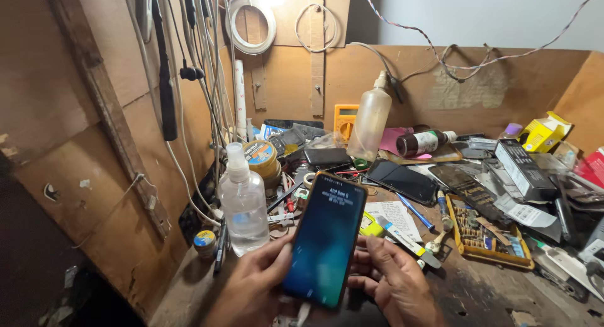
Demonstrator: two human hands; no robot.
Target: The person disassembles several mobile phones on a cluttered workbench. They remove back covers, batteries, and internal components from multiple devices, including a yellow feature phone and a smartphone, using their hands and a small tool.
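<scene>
Nearest the camera, the left hand (255, 289) cups the lower left edge of a smartphone (325, 240), its thumb lying up along the side of the lit blue screen and its fingers curled behind the case. The right hand (393, 280) closes on the phone's lower right edge, fingers bent and wrapped against the side, thumb tucked under. The phone stands tilted, screen toward the camera, held above the near part of a dark, stained workbench (478, 295).

Just behind the left hand stands a clear spray bottle (244, 204) with a white nozzle, and beside its base sits a small round tin (205, 240). To the right of the phone lie a white and grey utility knife (409, 242), a blue pen (415, 212) and a printed paper slip (396, 215). Further right sits a yellow tray (489, 236) of small parts.

Past these lie two dark phones, screens up (402, 180), a black box (523, 169), and a brown bottle on its side (423, 142). A tall cloudy bottle (370, 122) stands near the back, with a yellow multimeter (345, 119) and a roll of yellow tape (262, 157) to its left. Cables (201, 69) hang down the plywood wall (82, 113) at far left.
</scene>
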